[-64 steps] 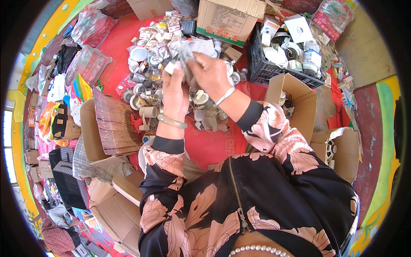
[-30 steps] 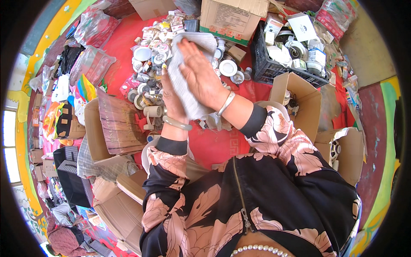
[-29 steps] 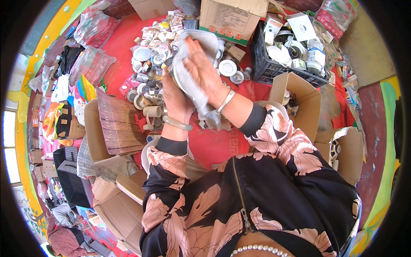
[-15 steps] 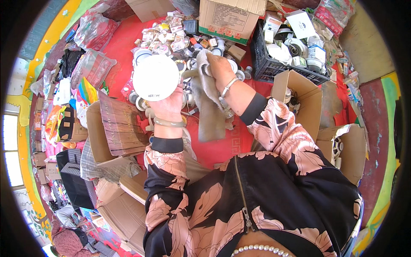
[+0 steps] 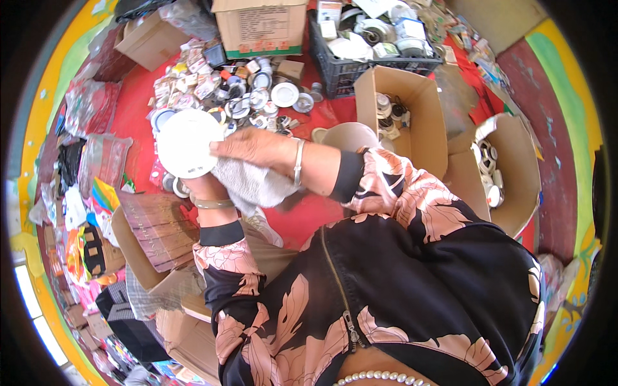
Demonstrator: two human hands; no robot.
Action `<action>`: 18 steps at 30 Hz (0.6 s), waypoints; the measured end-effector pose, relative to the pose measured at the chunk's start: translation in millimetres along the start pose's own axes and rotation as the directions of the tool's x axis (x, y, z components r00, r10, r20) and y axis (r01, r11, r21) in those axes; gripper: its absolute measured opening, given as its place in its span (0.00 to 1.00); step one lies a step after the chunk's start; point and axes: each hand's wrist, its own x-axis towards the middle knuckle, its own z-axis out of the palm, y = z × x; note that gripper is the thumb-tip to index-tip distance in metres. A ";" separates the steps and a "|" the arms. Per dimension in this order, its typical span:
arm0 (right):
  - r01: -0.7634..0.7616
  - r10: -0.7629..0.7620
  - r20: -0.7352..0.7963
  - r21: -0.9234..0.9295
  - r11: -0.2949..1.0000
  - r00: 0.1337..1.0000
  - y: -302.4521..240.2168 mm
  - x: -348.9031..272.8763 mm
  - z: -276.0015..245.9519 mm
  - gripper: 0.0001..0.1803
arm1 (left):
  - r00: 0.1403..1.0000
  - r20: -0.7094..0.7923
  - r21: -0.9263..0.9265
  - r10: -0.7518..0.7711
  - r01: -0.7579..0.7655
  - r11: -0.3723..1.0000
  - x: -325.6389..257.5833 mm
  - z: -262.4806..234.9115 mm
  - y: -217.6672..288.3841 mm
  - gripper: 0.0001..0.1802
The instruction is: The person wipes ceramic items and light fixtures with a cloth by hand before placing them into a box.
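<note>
Round disc [image 5: 188,143]: white, small dark marks. Cloth [image 5: 261,185]: pale grey, as far as the blur shows. Jacket [image 5: 421,276]: black, pink floral. Floor covering [image 5: 293,224]: red. Crate [image 5: 351,83]: black. Carton [image 5: 261,31]: brown, green band.

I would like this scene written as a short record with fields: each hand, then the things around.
Left hand: holds the white disc from below
Right hand: at the disc's right edge, with the grey cloth
Pile: small parts and boxes, beyond the hands
Crate: black, beside the pile, holding parts
Floor cover: red
</note>
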 end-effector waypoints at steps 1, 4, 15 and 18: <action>-0.106 0.111 -0.019 0.172 0.979 0.994 1.9 -7.5 -1.0 0.27 | 0.996 0.011 0.235 0.092 -0.092 0.968 0.1 -12.5 -23.8 0.21; 0.014 0.037 -0.242 0.205 0.979 0.970 -8.8 -33.3 -3.1 0.25 | 0.988 0.130 0.524 0.089 -0.145 0.839 -9.5 3.5 -28.9 0.21; 0.467 -0.346 -0.789 -0.086 0.880 0.508 -73.3 -209.3 -198.0 0.16 | 0.877 0.178 0.039 -0.447 0.447 0.894 -19.5 72.0 -9.9 0.33; 0.151 -0.317 -0.890 -0.281 0.948 0.327 -34.2 -273.0 -279.5 0.18 | 0.854 0.163 0.063 -0.495 0.491 0.869 -19.6 71.2 -15.4 0.29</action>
